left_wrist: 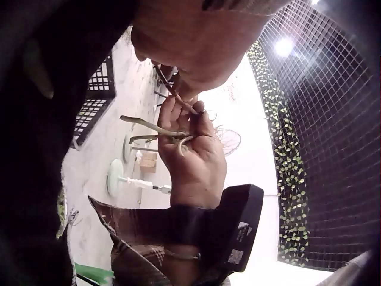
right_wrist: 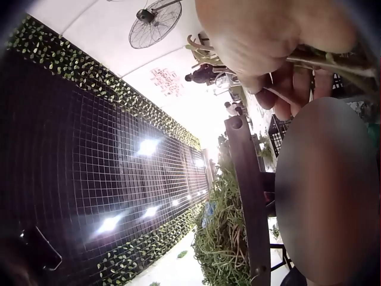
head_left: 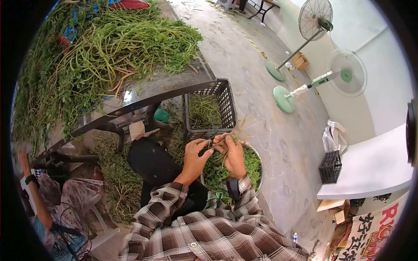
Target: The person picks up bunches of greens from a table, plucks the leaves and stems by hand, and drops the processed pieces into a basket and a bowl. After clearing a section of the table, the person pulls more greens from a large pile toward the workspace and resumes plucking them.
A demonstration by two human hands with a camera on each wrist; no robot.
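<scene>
Both hands work close together over a round basin (head_left: 260, 167) of leafy green sprigs (head_left: 213, 174). My right hand (head_left: 235, 158) holds several cut green stems (left_wrist: 149, 125) across its palm and fingers, their ends poking out in the left wrist view. From the left, my left hand (head_left: 195, 158) pinches a thin reddish-brown stem (left_wrist: 172, 89), which runs to the right hand's fingertips. In the right wrist view the right hand (right_wrist: 268, 36) covers part of the stems, and left fingers (right_wrist: 283, 89) show beneath it.
A black crate (head_left: 230, 100) with stripped stems stands beyond the hands. On the left, a table (head_left: 152, 89) bears a large heap of greens (head_left: 126, 43). More greens (head_left: 117, 178) lie on the floor near a seated person (head_left: 56, 209). Two fans (head_left: 283, 100) stand to the right.
</scene>
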